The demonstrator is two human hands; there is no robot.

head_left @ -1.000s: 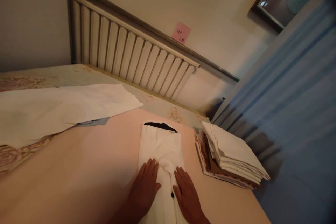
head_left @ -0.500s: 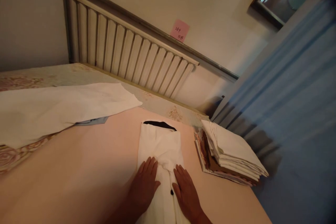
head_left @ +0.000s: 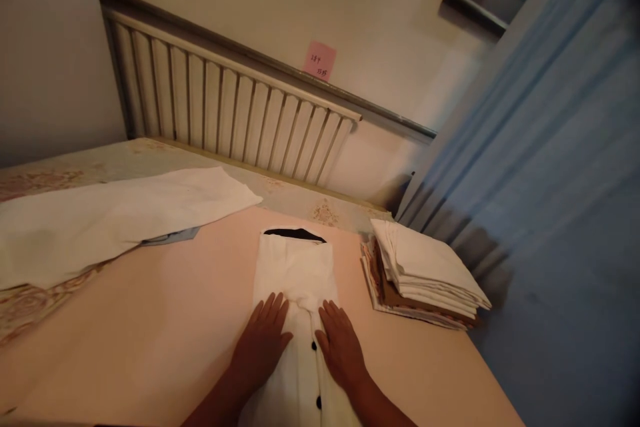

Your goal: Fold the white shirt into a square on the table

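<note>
The white garment [head_left: 295, 267] stretches lengthwise beyond the fingers of the left hand [head_left: 261, 339] and right hand [head_left: 342, 341], both equally near, flat along its sides, grasping nothing

The single head-worn camera looked forward and down from above the left hand [head_left: 261, 341] and the right hand [head_left: 343, 345], both near, at the lower centre of the view. It faced across the pink surface [head_left: 165, 320] toward the wall [head_left: 270, 0], canted so that the radiator [head_left: 226, 97] sloped down rightward; the blue curtain [head_left: 560, 200] bounded the right side.
</note>
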